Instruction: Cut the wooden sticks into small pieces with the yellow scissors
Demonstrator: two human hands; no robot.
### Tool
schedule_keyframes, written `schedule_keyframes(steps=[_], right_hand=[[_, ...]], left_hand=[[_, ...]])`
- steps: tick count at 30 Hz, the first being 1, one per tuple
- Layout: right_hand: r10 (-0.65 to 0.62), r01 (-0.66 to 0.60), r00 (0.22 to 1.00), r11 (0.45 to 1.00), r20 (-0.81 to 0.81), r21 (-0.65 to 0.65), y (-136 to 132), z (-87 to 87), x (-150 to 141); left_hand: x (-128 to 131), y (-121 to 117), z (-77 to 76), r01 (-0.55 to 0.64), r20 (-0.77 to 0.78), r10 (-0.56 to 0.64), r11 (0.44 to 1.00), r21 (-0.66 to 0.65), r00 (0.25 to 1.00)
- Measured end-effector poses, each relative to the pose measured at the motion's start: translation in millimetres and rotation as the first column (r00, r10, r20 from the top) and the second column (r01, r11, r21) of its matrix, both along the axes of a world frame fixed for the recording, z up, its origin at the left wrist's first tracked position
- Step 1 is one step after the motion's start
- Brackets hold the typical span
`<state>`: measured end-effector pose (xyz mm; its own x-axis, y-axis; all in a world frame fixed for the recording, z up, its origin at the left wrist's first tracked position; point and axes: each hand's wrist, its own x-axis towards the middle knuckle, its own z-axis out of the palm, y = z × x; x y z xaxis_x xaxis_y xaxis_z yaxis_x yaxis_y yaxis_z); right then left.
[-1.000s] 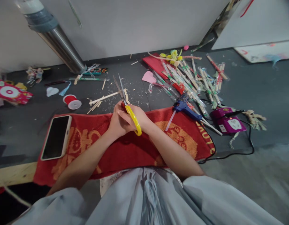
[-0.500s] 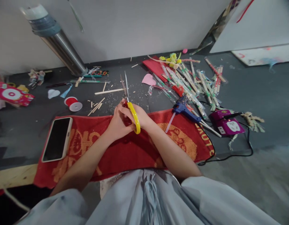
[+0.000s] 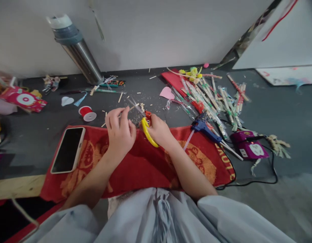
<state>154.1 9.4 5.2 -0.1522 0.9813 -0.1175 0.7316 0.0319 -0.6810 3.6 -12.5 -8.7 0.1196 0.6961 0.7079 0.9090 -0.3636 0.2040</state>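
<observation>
- I have my right hand closed around metal scissors with yellow and red handles; their blades, slightly parted, point toward the table's back edge.
- My left hand is just left of them, fingers curled and partly spread. A thin pale wooden stick runs from behind its fingertips to the blades; I can't tell whether they grip it.
- Both lie above the dark grey table, just beyond the red towel with orange patterns along its near edge.
- I see a white-framed black phone on the towel's left end, and a blue glue gun at its far right corner.
- Between towel and back edge, I find a red thread spool to the left and plastic-wrapped sticks to the right.
</observation>
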Motion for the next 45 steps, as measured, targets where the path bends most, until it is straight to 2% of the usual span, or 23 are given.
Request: schedule_keyframes(steps=[5, 11, 16, 23, 32, 39, 45], right_hand=[[0.032, -0.052, 0.986, 0.991, 0.166, 0.120, -5.6, -5.8, -6.3], [0.053, -0.082, 0.950, 0.993, 0.308, 0.081, -9.1, -5.4, -10.1], [0.116, -0.128, 0.913, 0.992, 0.391, 0.006, -11.0, -3.3, -11.8], [0.170, -0.189, 0.888, 0.982, 0.427, 0.003, -8.9, -1.0, -9.2], [0.202, -0.226, 0.872, 0.974, 0.446, -0.001, -6.7, 0.3, -8.1], [0.213, -0.249, 0.877, 0.968, 0.431, 0.029, -6.3, -3.5, -6.8], [0.219, -0.255, 0.872, 0.967, 0.438, 0.026, -6.3, -3.7, -7.0]], left_hand=[[-9.6, 13.1, -7.1, -0.062, -0.035, 0.058, 0.990, -0.126, 0.998], [-9.1, 19.3, -25.3, -0.106, -0.016, 0.106, 0.958, -0.267, 0.994], [-5.6, 16.9, -27.0, -0.153, 0.036, 0.165, 0.962, -0.227, 0.986], [-11.6, 20.6, -30.4, -0.027, 0.133, 0.040, 0.995, -0.100, 0.990], [-14.3, 26.9, -39.4, -0.018, 0.139, 0.017, 1.000, 0.009, 0.990], [-18.2, 29.9, -45.0, -0.015, 0.126, 0.012, 1.000, 0.024, 0.992], [-23.9, 32.4, -47.2, -0.041, 0.118, 0.050, 0.997, -0.072, 0.992]])
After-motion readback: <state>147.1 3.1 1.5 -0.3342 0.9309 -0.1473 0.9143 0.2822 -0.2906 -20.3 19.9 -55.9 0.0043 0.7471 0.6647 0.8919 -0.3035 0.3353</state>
